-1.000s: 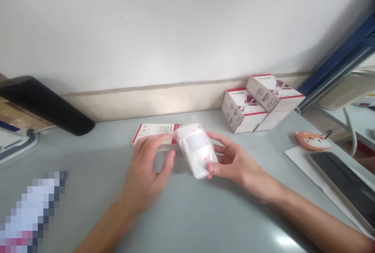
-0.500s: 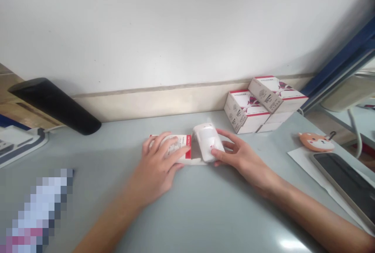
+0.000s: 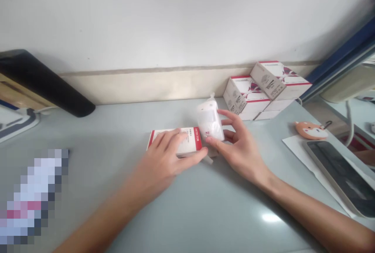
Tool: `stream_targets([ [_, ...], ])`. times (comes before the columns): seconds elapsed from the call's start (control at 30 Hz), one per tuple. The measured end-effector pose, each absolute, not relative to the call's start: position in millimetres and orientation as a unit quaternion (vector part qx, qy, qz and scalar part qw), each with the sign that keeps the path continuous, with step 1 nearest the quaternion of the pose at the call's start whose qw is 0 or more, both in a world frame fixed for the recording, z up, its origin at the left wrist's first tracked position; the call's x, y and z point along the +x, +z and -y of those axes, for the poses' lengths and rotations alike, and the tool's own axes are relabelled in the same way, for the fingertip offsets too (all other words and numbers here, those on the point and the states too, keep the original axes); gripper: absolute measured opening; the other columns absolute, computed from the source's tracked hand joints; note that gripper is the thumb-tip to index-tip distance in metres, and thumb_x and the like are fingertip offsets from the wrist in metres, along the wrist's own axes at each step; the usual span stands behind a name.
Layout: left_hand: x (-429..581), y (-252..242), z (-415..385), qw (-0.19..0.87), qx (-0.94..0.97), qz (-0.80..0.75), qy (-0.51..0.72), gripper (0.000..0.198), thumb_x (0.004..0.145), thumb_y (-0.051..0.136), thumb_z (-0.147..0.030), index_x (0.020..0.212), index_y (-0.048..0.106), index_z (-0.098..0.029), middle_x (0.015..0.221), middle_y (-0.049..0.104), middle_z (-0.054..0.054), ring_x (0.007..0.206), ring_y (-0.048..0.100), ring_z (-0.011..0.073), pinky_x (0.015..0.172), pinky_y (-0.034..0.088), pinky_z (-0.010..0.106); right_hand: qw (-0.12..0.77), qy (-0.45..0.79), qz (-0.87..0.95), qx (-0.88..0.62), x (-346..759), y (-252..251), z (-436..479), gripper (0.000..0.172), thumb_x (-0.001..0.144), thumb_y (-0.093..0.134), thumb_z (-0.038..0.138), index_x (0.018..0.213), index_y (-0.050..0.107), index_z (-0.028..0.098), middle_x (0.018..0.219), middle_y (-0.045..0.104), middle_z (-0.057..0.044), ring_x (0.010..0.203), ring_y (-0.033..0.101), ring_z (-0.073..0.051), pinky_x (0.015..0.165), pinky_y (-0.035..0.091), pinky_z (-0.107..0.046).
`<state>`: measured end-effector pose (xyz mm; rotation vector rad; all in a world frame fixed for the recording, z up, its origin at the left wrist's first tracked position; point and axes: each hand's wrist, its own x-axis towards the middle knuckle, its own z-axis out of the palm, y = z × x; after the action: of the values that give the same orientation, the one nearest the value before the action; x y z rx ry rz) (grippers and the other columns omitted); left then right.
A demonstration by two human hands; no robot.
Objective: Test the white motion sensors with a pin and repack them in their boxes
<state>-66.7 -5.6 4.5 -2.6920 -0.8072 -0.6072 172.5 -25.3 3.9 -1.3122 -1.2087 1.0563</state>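
Observation:
My right hand (image 3: 238, 147) grips a white motion detector (image 3: 210, 122) wrapped in a clear plastic bag, thumb on its front and fingers behind its right side. The detector is tilted and raised at the right end of a small white and red cardboard box (image 3: 190, 143) marked DETECTOR. My left hand (image 3: 165, 157) lies across this box and holds it on the table, its thumb reaching past the front right corner. A pale flap (image 3: 208, 160) sticks out at the box's right end, partly hidden by my hands.
Several similar boxes (image 3: 258, 106) are stacked against the wall at the back right. On the right lie an orange animal-faced pouch (image 3: 311, 130), a phone (image 3: 341, 177) and white paper (image 3: 288, 143). A black cylinder (image 3: 49, 83) leans at the far left; a blurred-out object (image 3: 38, 190) lies nearer.
My right hand has lifted the detector up and away from the box's right end. My left hand stays on the box, its thumb now farther right. The view has tilted slightly.

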Motion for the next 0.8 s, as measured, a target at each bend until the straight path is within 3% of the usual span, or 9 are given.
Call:
stream_targets([
  [0.13, -61, 5, 9, 0.132, -0.912, 0.296, -0.249, 0.054, 0.098, 0.066, -0.011, 0.142, 0.063, -0.043, 0.123, 0.063, 0.009, 0.123, 0.063, 0.0306, 0.094, 0.055, 0.046, 0.527, 0.389, 0.531, -0.538, 175, 6, 26, 0.069, 0.082, 0.085, 0.044, 0.14, 0.05, 0.036, 0.128, 0.059, -0.005, 0.09, 0.073, -0.022, 0.067, 0.065, -0.037],
  [0.3, -58, 9, 11, 0.149, -0.89, 0.307, -0.303, 0.054, 0.096, 0.073, -0.019, 0.144, 0.06, -0.04, 0.122, 0.064, 0.007, 0.11, 0.067, 0.0249, 0.09, 0.057, 0.039, 0.557, 0.317, 0.586, -0.495, 171, 1, 30, 0.062, 0.082, 0.087, 0.038, 0.129, 0.046, 0.035, 0.13, 0.055, -0.004, 0.114, 0.065, -0.024, 0.093, 0.063, -0.044],
  [0.37, -58, 10, 10, 0.127, -0.89, 0.308, -0.31, 0.056, 0.095, 0.076, -0.025, 0.146, 0.057, -0.036, 0.131, 0.062, 0.011, 0.114, 0.066, 0.0263, 0.093, 0.057, 0.042, 0.56, 0.312, 0.594, -0.486, 170, -1, 32, 0.057, 0.082, 0.087, 0.037, 0.122, 0.046, 0.034, 0.13, 0.053, -0.003, 0.113, 0.065, -0.023, 0.092, 0.063, -0.042],
  [0.5, -57, 10, 9, 0.038, -0.879, 0.371, -0.296, 0.066, 0.095, 0.075, -0.042, 0.153, 0.047, -0.028, 0.147, 0.055, 0.018, 0.135, 0.057, 0.0367, 0.108, 0.051, 0.056, 0.545, 0.345, 0.592, -0.483, 169, -2, 34, 0.049, 0.084, 0.086, 0.037, 0.111, 0.046, 0.03, 0.122, 0.056, -0.002, 0.099, 0.068, -0.02, 0.081, 0.061, -0.037],
  [0.63, -56, 9, 10, -0.027, -0.87, 0.366, -0.329, 0.065, 0.093, 0.077, -0.037, 0.151, 0.047, -0.028, 0.139, 0.064, 0.012, 0.125, 0.064, 0.0291, 0.108, 0.053, 0.049, 0.54, 0.309, 0.623, -0.475, 171, 1, 34, 0.04, 0.086, 0.085, 0.037, 0.091, 0.046, 0.026, 0.104, 0.059, 0.0, 0.092, 0.063, -0.019, 0.081, 0.054, -0.035],
  [0.8, -54, 10, 14, -0.059, -0.85, 0.331, -0.405, 0.065, 0.089, 0.08, -0.023, 0.146, 0.048, -0.029, 0.141, 0.058, 0.014, 0.128, 0.062, 0.0293, 0.108, 0.054, 0.05, 0.555, 0.211, 0.65, -0.474, 171, 3, 38, 0.042, 0.083, 0.089, 0.037, 0.08, 0.05, 0.024, 0.106, 0.058, -0.003, 0.099, 0.061, -0.022, 0.087, 0.05, -0.038],
])
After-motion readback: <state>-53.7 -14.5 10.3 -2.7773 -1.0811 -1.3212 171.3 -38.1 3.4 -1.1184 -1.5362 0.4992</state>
